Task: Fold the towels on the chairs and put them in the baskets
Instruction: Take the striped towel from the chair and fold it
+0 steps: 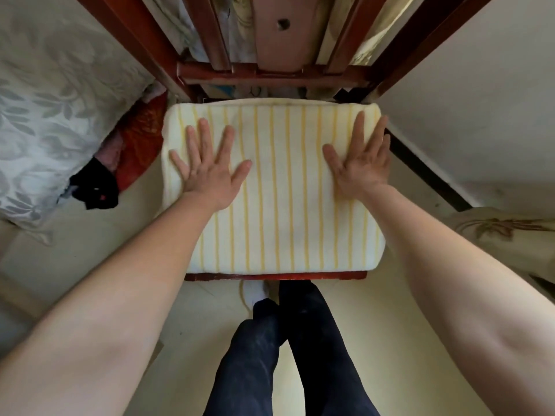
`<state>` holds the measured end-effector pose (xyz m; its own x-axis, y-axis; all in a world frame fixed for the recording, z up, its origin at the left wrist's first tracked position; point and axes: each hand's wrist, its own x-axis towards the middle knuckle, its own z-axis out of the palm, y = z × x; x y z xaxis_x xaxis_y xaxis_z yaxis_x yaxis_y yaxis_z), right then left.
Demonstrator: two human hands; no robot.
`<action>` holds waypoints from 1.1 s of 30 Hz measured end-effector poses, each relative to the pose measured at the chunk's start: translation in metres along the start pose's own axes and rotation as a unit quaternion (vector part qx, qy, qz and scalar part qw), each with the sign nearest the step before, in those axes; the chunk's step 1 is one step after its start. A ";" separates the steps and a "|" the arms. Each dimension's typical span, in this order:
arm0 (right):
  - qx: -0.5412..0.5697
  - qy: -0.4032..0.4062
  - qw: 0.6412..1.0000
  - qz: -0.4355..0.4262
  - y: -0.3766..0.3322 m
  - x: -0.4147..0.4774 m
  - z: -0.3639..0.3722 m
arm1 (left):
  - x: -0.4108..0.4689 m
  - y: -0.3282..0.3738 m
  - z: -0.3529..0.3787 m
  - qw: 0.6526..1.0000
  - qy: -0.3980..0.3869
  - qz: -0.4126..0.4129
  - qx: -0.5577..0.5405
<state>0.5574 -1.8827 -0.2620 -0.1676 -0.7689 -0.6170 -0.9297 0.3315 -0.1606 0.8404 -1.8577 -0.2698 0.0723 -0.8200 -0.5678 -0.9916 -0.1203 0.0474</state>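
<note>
A white towel with thin yellow stripes [279, 187] lies folded into a thick rectangle on the seat of a dark red wooden chair [274, 276]. It covers almost the whole seat. My left hand [207, 172] rests flat on the towel's left part, fingers spread. My right hand [359, 163] lies flat on its right part near the right edge, fingers spread too. Neither hand grips the cloth. No basket shows in this view.
The chair's backrest slats [270, 70] rise behind the towel. A grey floral bedspread [54, 115] hangs at the left, with red and black cloth [132, 151] beside the chair. A white wall with dark skirting [429, 172] runs on the right. My legs stand before the chair.
</note>
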 end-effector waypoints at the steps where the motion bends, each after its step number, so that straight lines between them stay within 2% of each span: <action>1: -0.002 0.007 1.000 -0.004 0.001 0.000 0.000 | 0.002 0.001 0.000 1.000 -0.010 -0.004 0.009; 4: 0.073 0.028 0.997 -0.013 0.008 -0.013 0.002 | -0.011 0.007 -0.004 1.000 0.014 -0.004 -0.001; 7: 0.216 0.065 0.970 0.089 0.021 -0.048 0.012 | -0.047 0.019 -0.001 0.996 0.082 0.031 -0.023; 9: 0.295 0.068 0.930 0.210 0.032 -0.078 0.024 | -0.078 0.035 0.008 0.993 0.073 0.094 -0.014; 11: 0.347 0.054 0.874 0.335 0.046 -0.104 0.036 | -0.104 0.053 0.020 0.987 0.049 0.152 0.008; 14: 0.435 -0.025 0.774 0.459 0.070 -0.133 0.053 | -0.123 0.080 0.042 0.981 0.032 0.189 0.029; 16: 0.512 -0.089 0.725 0.452 0.089 -0.144 0.066 | -0.124 0.099 0.061 0.981 0.021 0.186 0.045; 18: 0.577 -0.122 0.698 0.406 0.103 -0.147 0.078 | -0.121 0.110 0.074 0.985 0.010 0.165 0.058; 20: 0.652 -0.144 0.648 0.366 0.113 -0.142 0.087 | -0.118 0.115 0.080 0.987 0.008 0.149 0.065; 22: 0.725 -0.160 0.583 0.330 0.118 -0.133 0.096 | -0.115 0.115 0.085 0.987 0.020 0.145 0.068; 24: 0.763 -0.157 0.543 0.314 0.120 -0.125 0.102 | -0.115 0.113 0.089 0.986 0.039 0.146 0.069; 25: 0.773 -0.140 0.533 0.313 0.123 -0.119 0.105 | -0.113 0.113 0.093 0.985 0.050 0.146 0.072; 27: 0.812 -0.079 0.488 0.310 0.130 -0.107 0.102 | -0.113 0.114 0.098 0.984 0.060 0.147 0.077; 30: 0.872 0.002 0.387 0.299 0.146 -0.099 0.076 | -0.116 0.115 0.096 0.984 0.070 0.146 0.079; 32: 0.889 0.037 0.360 0.281 0.164 -0.102 0.053 | -0.120 0.121 0.097 0.985 0.062 0.142 0.075; 33: 0.891 0.045 0.361 0.272 0.174 -0.105 0.038 | -0.123 0.129 0.097 0.986 0.055 0.141 0.073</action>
<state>0.4257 -1.7234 -0.2545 -0.2509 -0.3124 -0.9162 0.9218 0.2118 -0.3247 0.6936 -1.7184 -0.2738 -0.2044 -0.8658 -0.4567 -0.9784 0.1958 0.0668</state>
